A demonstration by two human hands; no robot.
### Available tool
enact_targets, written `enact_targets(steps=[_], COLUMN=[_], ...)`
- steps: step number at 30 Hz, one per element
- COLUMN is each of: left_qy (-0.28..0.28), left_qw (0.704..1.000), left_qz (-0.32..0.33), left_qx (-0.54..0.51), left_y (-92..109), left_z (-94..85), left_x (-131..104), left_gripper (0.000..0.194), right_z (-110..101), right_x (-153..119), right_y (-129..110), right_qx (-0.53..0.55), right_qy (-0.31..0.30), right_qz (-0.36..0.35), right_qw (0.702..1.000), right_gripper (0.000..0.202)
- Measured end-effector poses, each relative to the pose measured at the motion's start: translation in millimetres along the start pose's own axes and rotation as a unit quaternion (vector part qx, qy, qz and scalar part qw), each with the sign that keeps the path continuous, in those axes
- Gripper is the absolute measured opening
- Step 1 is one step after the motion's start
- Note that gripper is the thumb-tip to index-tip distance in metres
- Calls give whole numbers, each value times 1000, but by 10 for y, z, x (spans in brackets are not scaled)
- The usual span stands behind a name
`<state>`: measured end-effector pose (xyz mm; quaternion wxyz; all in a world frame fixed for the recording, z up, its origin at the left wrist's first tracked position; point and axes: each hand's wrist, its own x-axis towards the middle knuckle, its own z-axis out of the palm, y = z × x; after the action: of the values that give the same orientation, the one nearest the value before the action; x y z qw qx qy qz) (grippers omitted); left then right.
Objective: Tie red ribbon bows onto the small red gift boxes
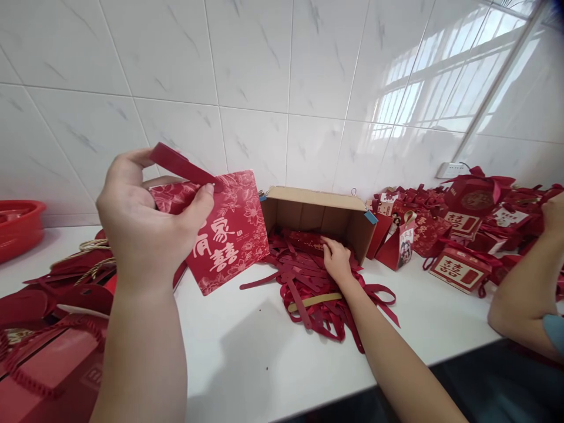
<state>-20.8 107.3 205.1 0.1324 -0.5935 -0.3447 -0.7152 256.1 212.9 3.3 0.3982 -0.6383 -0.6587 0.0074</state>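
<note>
My left hand point(145, 217) is raised at the left, closed round a red gift box point(240, 217) with white Chinese characters and flower line drawings. The box is tilted, and a dark red strap point(183, 164) arches from its top to my fingers. My right hand point(338, 259) reaches to the mouth of an open cardboard box point(326, 200) lying on its side. Its fingers are bent against a dark red piece with faint lettering point(306, 242); what they grip is partly hidden. Below it, a heap of dark red straps and ribbons point(304, 288) spills onto the white table point(238, 346).
Red gift bags with cords point(57, 352) lie at the left, near a red plastic basin point(20, 226). Several finished-looking red gift boxes point(460, 267) crowd the right side. Another person's arm point(524, 282) shows at the far right. A tiled wall point(251, 64) stands behind.
</note>
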Motion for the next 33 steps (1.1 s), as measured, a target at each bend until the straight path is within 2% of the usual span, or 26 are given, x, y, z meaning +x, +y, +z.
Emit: enact_targets(steps=[4, 8, 14, 16, 20, 22, 25, 29, 33], left_qy=[-3, 2, 11, 13, 14, 15, 14, 17, 15], left_qw=[1000, 1000, 999, 999, 999, 999, 999, 999, 999], left_qz=[0, 7, 29, 28, 22, 20, 17, 12, 8], left_qx=[-11, -19, -35, -34, -43, -42, -36, -35, -37], left_y=[8, -23, -49, -48, -39, -27, -8, -1, -13], left_z=[-1, 13, 42, 49, 58, 58, 56, 51, 50], left_x=[2, 0, 5, 7, 6, 4, 0, 1, 5], left_gripper=[48, 53, 54, 53, 54, 54, 55, 53, 53], right_z=[-36, -32, -52, -71, -120, -142, -171, -208, -222], right_x=[-16, -50, -69, -61, -23, -1, 18, 18, 5], right_y=[28, -10, -129, -150, -115, -70, -4, 45, 59], right_qx=[-69, -107, -99, -81, -63, -67, -73, -75, -76], right_qy=[-16, -47, -74, -81, -53, -40, -52, -110, -167], right_qz=[78, 96, 61, 48, 70, 90, 100, 62, 12], right_qw=[994, 988, 991, 992, 994, 993, 991, 989, 983], right_gripper=[34, 26, 33, 41, 55, 48, 30, 33, 28])
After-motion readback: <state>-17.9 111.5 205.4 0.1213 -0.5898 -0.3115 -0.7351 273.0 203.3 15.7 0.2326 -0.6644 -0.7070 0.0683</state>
